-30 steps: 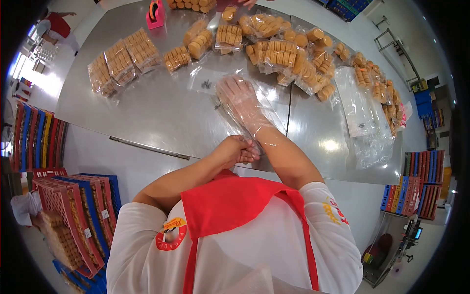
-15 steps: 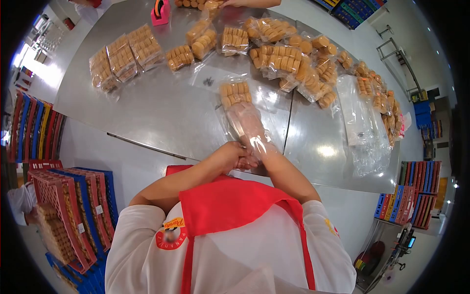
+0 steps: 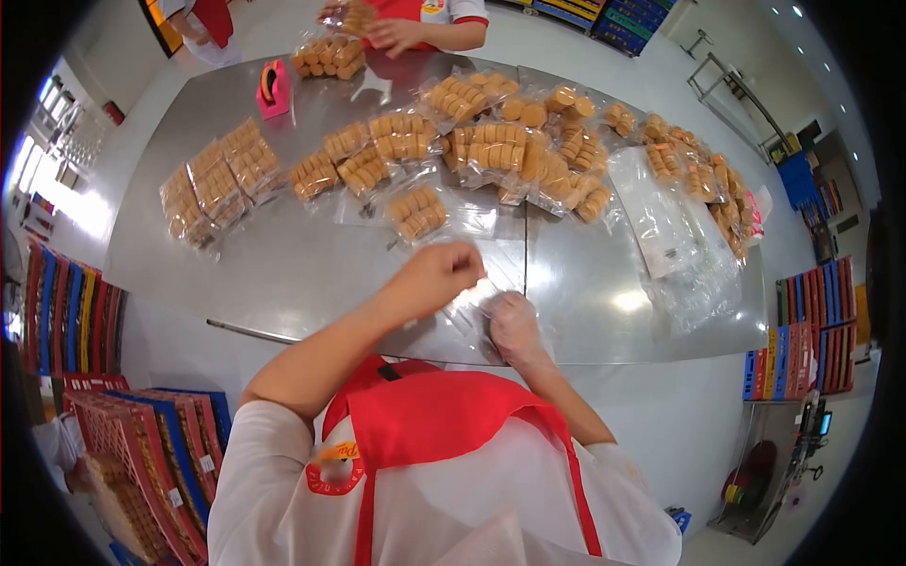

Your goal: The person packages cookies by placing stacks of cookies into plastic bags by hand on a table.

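Note:
A clear bag of round, golden-brown biscuits (image 3: 415,213) lies on the steel table beyond my hands. My left hand (image 3: 439,274) is raised just in front of it, its fingers curled into a pinch; what they hold, if anything, is too blurred to make out. My right hand (image 3: 515,330), in a thin clear glove, is closed near the table's front edge. Clear plastic bag material (image 3: 467,313) shows beside its fingers, and they seem to grip it. More flat clear plastic (image 3: 508,259) lies under and beyond the hands.
Three biscuit packs (image 3: 219,187) stand in a row at left. Many more bags (image 3: 495,146) are heaped at centre and right. Near the pink tape dispenser (image 3: 273,90), another person's hand (image 3: 396,36) is beside biscuit bags. Empty plastic bags (image 3: 675,245) lie at right.
My right hand has come out of the biscuit bag and drawn back toward me. That bag now lies farther off. My left hand has risen and moved forward. The view has tilted up.

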The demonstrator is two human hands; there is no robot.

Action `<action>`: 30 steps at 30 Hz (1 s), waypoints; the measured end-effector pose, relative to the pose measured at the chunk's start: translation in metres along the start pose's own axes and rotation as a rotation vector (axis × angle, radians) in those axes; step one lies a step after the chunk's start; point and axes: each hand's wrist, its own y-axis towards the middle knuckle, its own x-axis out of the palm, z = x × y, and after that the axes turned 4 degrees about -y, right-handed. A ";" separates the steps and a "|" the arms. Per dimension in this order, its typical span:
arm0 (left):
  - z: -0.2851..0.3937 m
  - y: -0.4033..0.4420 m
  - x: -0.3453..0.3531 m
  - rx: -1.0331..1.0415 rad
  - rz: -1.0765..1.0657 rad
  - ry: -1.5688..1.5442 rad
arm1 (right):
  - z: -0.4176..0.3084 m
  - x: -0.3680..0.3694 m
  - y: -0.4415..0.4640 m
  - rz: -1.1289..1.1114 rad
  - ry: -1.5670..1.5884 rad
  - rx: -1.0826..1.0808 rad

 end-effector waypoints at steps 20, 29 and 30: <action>-0.026 0.134 -0.030 0.563 0.377 1.338 | 0.053 -0.068 0.062 0.734 -0.442 0.105; 0.024 0.081 -0.022 0.495 0.414 0.610 | 0.027 -0.140 0.130 0.454 -0.665 -0.048; 0.029 0.075 -0.020 0.512 0.437 0.595 | 0.013 -0.146 0.127 0.435 -0.639 -0.085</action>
